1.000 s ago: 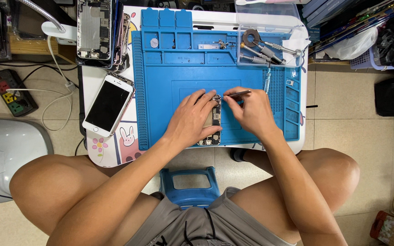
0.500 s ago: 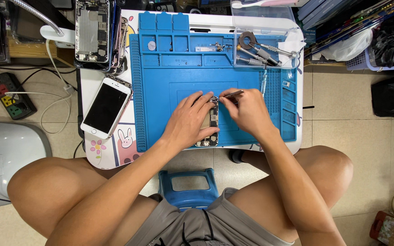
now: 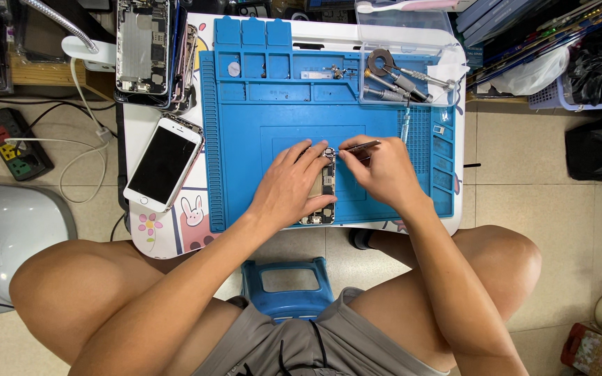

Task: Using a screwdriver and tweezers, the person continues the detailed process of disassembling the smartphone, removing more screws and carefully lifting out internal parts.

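So the opened phone (image 3: 323,191) lies on the blue mat (image 3: 259,139), long axis running away from the person, right between both hands. Left hand (image 3: 290,184) is spread flat over its left side pinning it, while the right hand (image 3: 384,174) pinches tweezers (image 3: 357,147) whose tip points left at the phone's far end

White-framed smartphone with dark rectangular screen (image 3: 162,163) lay tilted, left of centre frame, screen off. Red patterned carton (image 3: 597,351) sat at bottom right corner. Clear plastic rectangular box (image 3: 412,52) stood at upper centre-right.
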